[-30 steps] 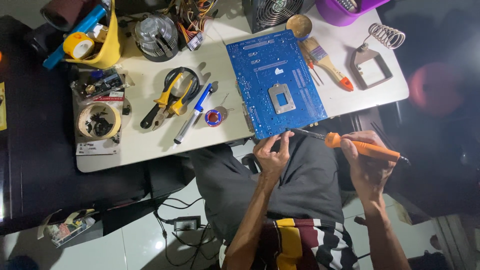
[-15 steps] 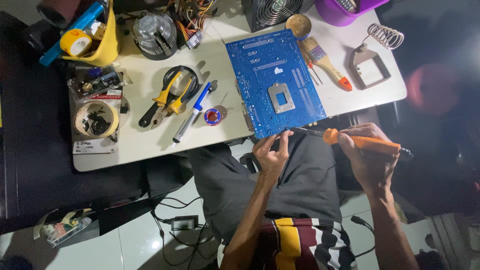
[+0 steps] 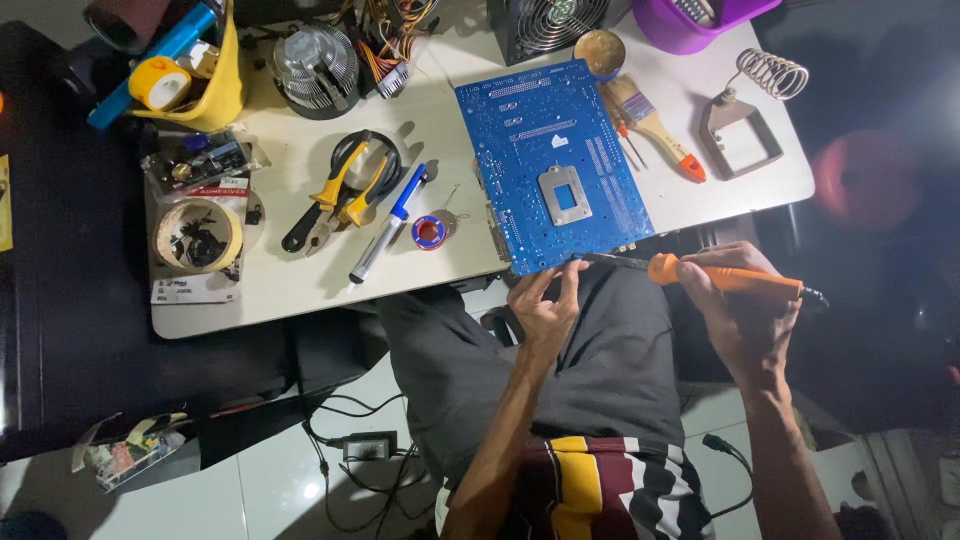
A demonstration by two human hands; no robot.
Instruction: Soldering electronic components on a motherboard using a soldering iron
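Blue circuit board [image 3: 555,165] lies flat on the white surface [image 3: 300,290], centre-upper frame, its near edge overhanging the surface's lower edge slightly. A square metal bracket sits in the board's middle.

Right hand [image 3: 745,315], right of centre, is closed around the orange handle of a soldering iron [image 3: 700,273]. The iron lies nearly level, dark tip pointing left and meeting the board's lower right corner; contact itself too small to confirm.

Left hand [image 3: 545,305], just below the board's near edge, fingers half curled and raised to that edge. It seems to pinch or steady something there, perhaps a thin wire, but what it holds cannot be told.

Judgement: work at the board's near edge with the iron is under way, the left hand bracing. The next move would call for a steady tip on one spot and a still board.

Left of the board: small solder spool [image 3: 430,232], blue-and-silver pen-shaped tool [image 3: 388,222], yellow-handled pliers [image 3: 340,190]. Further left, a tape roll [image 3: 197,235] holding small dark parts. Upper left, a yellow tub [image 3: 215,95] of tools, a cooler fan [image 3: 315,65] beside it. Right of the board: paintbrush [image 3: 655,125] and a coiled-wire iron stand [image 3: 745,115]. Purple tub [image 3: 700,20] at top.

Below, a power adapter [image 3: 370,445] with cables on the tiled floor.
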